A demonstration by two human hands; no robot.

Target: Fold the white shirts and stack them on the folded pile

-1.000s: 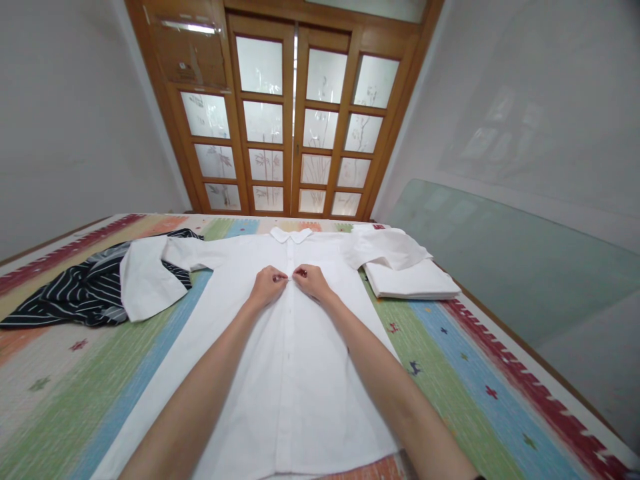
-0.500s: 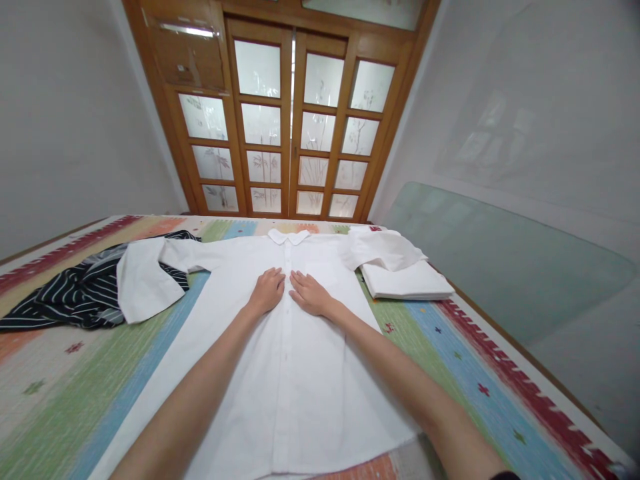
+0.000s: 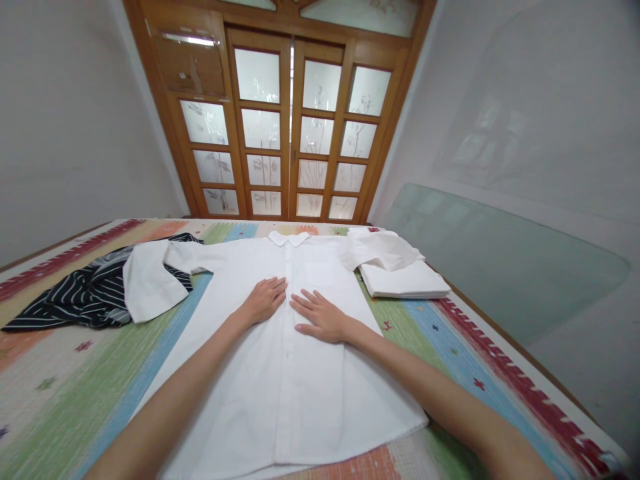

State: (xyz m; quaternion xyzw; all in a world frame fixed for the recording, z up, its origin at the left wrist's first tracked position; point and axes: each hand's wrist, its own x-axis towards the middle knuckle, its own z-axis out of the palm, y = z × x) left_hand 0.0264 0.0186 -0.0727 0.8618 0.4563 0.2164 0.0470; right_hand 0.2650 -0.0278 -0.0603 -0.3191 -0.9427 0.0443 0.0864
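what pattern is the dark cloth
The dark cloth has white stripes on black, best seen in the head view.

The shirt [image 3: 250, 393] is being borne by the cover [image 3: 90, 393], its collar [image 3: 289, 239] being set toward the far side and its hem [image 3: 345, 457] toward the near side. On the upper front, the button strip [image 3: 284, 400] is being flanked by the left hand [image 3: 267, 300] and, slightly nearer, the right hand [image 3: 320, 318], both being supported by the shirt. On the left, a loose cloth [image 3: 95, 293] is being partly overlapped by the left sleeve [image 3: 151, 277]; on the right, a folded cloth [image 3: 407, 281] is being partly overlain by the right sleeve [image 3: 383, 251]. Beyond the cover's far edge, the scene is being bounded by doors [image 3: 285, 153]; on the right, the cover is being bordered by a panel [image 3: 490, 247] before the wall [image 3: 560, 133].
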